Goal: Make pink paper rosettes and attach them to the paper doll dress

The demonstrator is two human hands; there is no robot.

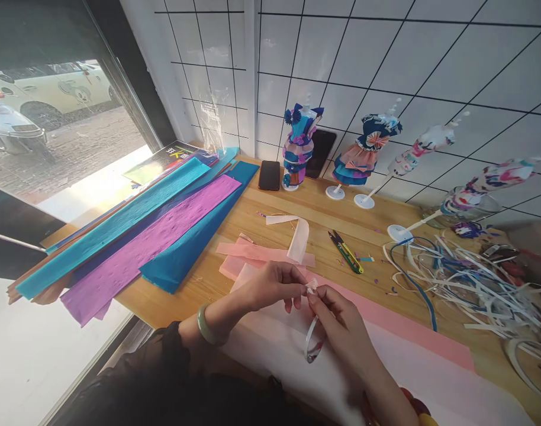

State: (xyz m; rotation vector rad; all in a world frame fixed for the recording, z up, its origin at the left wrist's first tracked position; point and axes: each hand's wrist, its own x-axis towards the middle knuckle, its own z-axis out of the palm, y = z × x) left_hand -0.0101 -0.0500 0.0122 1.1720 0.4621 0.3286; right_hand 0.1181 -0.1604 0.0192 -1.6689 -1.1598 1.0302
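Observation:
Near the table's front, my left hand (283, 285) and my right hand (337, 313) meet fingertip to fingertip. Both pinch a small gathered piece of pale pink paper (312, 285). A narrow white strip (310, 337) with a dark and red patterned end hangs in a curve below my right hand. Under both hands lie wide pale pink and white sheets (412, 349). Just beyond the fingers are salmon-pink strips (248, 253) and a folded light strip (300, 236). Yellow-and-black snips (345, 251) lie to the right of these.
Teal, purple and blue crepe paper (159, 236) spreads across the left. Several small dress forms (299, 145) stand along the tiled wall, beside a dark phone (269, 176) lying flat and another leaning. Tangled white and blue strips (470, 284) cover the right side of the wooden table (315, 207).

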